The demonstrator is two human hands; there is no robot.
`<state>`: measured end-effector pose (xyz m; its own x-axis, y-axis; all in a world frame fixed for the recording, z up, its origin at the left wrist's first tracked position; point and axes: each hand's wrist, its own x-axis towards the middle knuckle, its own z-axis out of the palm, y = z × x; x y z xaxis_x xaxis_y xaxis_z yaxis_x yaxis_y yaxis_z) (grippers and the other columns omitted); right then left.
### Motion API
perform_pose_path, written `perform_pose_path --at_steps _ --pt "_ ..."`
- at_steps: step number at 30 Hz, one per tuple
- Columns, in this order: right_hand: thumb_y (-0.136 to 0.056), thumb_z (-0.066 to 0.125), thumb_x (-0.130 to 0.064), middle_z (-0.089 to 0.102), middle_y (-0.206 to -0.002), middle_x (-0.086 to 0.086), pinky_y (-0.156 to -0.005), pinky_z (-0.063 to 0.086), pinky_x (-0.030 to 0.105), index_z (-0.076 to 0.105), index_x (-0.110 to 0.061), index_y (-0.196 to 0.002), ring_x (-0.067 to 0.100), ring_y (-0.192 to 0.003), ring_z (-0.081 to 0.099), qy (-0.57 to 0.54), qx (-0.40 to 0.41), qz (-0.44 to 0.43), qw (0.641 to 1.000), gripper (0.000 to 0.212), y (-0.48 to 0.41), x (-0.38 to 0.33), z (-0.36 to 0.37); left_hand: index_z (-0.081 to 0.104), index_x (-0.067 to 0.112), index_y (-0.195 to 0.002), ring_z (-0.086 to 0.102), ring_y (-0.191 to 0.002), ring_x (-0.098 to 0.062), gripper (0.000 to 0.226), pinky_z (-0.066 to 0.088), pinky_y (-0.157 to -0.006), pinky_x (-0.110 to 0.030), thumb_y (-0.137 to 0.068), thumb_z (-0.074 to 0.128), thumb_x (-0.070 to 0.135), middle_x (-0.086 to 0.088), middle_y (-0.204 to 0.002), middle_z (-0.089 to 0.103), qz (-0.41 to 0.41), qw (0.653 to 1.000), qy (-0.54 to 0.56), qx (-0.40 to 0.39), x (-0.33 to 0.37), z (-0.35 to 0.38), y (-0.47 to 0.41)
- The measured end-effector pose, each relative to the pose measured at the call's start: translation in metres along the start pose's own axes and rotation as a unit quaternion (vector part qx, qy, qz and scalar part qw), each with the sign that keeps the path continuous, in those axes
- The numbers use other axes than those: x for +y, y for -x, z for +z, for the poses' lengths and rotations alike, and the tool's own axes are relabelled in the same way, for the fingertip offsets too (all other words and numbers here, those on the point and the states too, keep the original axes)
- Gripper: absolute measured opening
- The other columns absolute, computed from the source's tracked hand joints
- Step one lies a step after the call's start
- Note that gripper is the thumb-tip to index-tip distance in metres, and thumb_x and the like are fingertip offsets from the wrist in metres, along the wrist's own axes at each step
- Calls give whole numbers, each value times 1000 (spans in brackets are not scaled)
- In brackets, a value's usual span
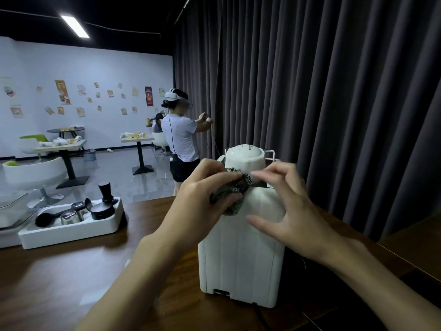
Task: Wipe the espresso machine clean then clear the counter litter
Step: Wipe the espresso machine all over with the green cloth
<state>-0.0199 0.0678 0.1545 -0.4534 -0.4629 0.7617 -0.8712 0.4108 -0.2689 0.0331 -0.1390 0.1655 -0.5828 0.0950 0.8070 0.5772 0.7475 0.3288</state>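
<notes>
A white espresso machine (pixel 241 259) stands on the dark wooden counter (pixel 59 278), its back panel facing me and a white domed top (pixel 244 156) above. My left hand (pixel 202 199) grips a crumpled dark patterned cloth (pixel 232 194) against the machine's upper back edge. Just right of the cloth, my right hand (pixel 288 209) hovers with its fingers spread and slightly blurred, fingertips near the cloth and the machine's top. Whether those fingers touch the cloth is unclear.
A white tray (pixel 71 231) at the left holds a black tamper (pixel 106 189), a portafilter, a scoop and small metal cups. A black cable (pixel 260 316) leaves the machine's base. Dark curtains hang behind. A person in a headset (pixel 181 137) stands beyond the counter, with tables and chairs farther left.
</notes>
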Motion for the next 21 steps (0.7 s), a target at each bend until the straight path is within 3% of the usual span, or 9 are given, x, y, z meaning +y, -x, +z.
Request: perform_pose_path --at_steps 3,6,10,15,19,21 --pt "-72 67 -58 42 -133 -12 -109 19 19 51 -33 -131 -8 -127 27 71 21 -24 997 66 0 -3 5 60 20 -107 59 -96 -2 39 47 -81 -14 -77 85 20 9 -101 63 -49 996 36 59 11 4 0" --pt "-71 67 -59 47 -132 -12 -107 24 25 52 -27 -131 -9 -126 30 70 52 -13 996 70 -1 -5 9 65 14 -95 62 -89 -6 31 51 -76 -21 -75 87 21 6 -95 65 -49 992 45 110 19 13 1" --pt "-73 66 -58 44 -136 -13 -105 32 32 43 -34 -136 -7 -126 31 54 74 -2 996 71 1 -7 14 74 18 -94 65 -95 -9 25 57 -80 -29 -74 87 25 6 -99 64 -101 980 115 125 25 19 0" --pt "-81 65 -51 51 -137 -7 -98 40 40 60 -21 -121 -8 -128 36 44 116 -31 992 50 -5 -10 17 75 30 -100 66 -102 -1 19 57 -86 -26 -83 79 24 11 -103 69 -115 977 168 62 29 12 1" --pt "-83 69 -39 60 -128 -1 -87 43 42 57 -17 -118 16 -115 57 75 107 -92 987 43 -9 -10 16 57 23 -125 70 -108 -12 39 58 -91 -31 -91 69 8 -1 -112 73 -144 941 305 -19 29 -5 3" --pt "-86 67 -33 61 -120 1 -84 44 42 53 -21 -126 20 -109 58 87 83 -114 986 45 -15 -11 13 52 19 -124 69 -108 -15 37 58 -89 -33 -93 69 11 -4 -111 72 -136 945 297 -28 26 -12 0"
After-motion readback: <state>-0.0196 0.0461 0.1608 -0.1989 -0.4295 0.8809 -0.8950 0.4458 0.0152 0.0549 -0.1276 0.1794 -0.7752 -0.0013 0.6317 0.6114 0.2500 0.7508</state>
